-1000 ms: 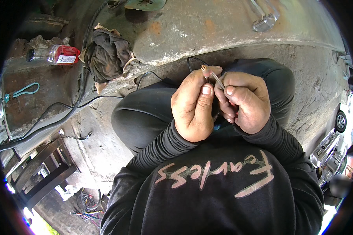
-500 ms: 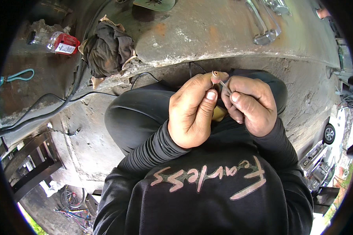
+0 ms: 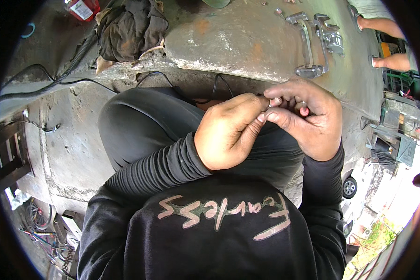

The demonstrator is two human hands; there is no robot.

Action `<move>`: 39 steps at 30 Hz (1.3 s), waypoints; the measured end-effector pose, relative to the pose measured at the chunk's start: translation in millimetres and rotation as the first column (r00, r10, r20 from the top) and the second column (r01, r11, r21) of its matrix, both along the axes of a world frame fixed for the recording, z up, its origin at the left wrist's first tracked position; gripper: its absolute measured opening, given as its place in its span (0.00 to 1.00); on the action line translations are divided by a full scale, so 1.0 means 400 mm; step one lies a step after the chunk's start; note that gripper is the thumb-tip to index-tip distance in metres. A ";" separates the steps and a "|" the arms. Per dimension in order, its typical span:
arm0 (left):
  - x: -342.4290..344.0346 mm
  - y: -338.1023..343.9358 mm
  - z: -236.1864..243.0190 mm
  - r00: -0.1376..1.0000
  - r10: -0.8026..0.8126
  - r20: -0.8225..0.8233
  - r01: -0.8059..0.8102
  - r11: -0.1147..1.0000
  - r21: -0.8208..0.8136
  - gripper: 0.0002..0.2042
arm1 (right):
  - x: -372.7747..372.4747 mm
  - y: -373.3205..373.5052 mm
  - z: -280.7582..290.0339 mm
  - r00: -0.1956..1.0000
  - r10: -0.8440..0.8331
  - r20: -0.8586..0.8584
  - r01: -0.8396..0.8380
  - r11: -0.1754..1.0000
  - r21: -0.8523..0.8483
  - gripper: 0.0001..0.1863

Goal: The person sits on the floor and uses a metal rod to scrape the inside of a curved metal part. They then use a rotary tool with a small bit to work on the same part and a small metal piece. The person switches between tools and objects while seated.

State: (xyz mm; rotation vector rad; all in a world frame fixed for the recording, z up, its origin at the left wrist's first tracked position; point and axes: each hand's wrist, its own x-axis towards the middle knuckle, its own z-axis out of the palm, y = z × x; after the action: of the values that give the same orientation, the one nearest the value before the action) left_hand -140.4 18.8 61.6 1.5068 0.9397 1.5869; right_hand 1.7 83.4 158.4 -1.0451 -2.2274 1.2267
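One left hand (image 3: pixel 226 133), one right hand (image 3: pixel 312 121), fingers (image 3: pixel 284 119) pinching one small, mostly hidden piece (image 3: pixel 271 105)

The left hand (image 3: pixel 226 133) and right hand (image 3: pixel 315 119) meet above the person's lap, a small piece (image 3: pixel 271 104), mostly hidden, between their fingertips. In front of the folded legs (image 3: pixel 140 123) runs a ledge (image 3: pixel 228 46). On it, a cloth (image 3: pixel 133 30) lies to the left, with a bottle (image 3: pixel 83 8) just beyond its left side and a hose (image 3: pixel 74 65) passing left of it. Metal parts (image 3: pixel 309 71) lie on the ledge to the right, another person's legs (image 3: pixel 382 25) farther right. A bicycle wheel (image 3: pixel 38 213) stands behind, far left.
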 end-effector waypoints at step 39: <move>-0.022 0.011 0.022 0.950 0.028 0.310 0.041 0.976 -0.214 0.14 | -0.043 0.585 -0.241 0.966 -0.175 0.192 0.124 0.961 0.249 0.06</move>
State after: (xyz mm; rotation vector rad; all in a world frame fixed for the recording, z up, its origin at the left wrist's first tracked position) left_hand -149.2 23.3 70.6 1.0693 0.8920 1.6004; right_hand -15.4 317.5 62.2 -1.2712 -2.3294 0.7963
